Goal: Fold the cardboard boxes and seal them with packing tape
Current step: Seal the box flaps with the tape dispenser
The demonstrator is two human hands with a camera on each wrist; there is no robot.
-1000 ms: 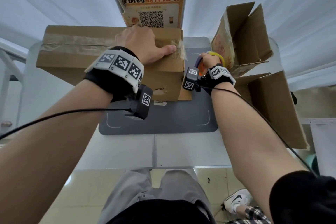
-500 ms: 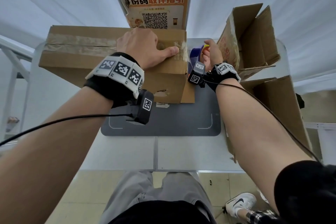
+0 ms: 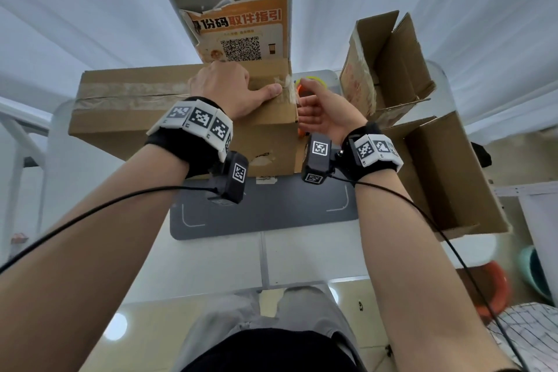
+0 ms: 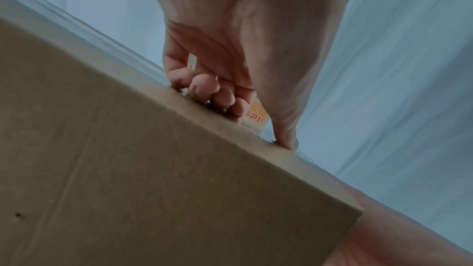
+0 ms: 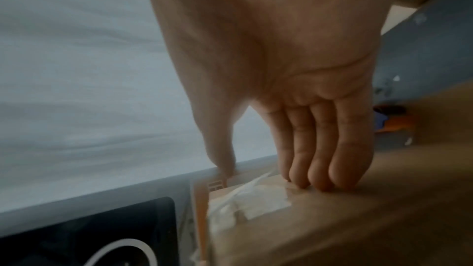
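Note:
A closed cardboard box [image 3: 136,118] stands on the table with a strip of packing tape [image 3: 129,92] along its top seam. My left hand [image 3: 223,87] rests on the top near the right end, fingers curled under [image 4: 212,92], its straight thumb pressing the tape end. My right hand [image 3: 317,112] lies against the box's right end, and its straight fingers [image 5: 314,149] press the crumpled tape end [image 5: 256,195] onto the cardboard [image 5: 358,219]. An orange tape dispenser [image 3: 302,88] shows just behind the right hand, mostly hidden.
Two open cardboard boxes stand at the right, one at the back [image 3: 389,60] and one nearer [image 3: 447,172]. A grey mat [image 3: 265,205] lies under the taped box. A post with an orange QR sign [image 3: 241,36] rises behind it. The white table edge [image 3: 302,275] is near me.
My right hand has let go of the tape dispenser and come left to the box's right end with flat fingers. The left hand has stayed on the box top.

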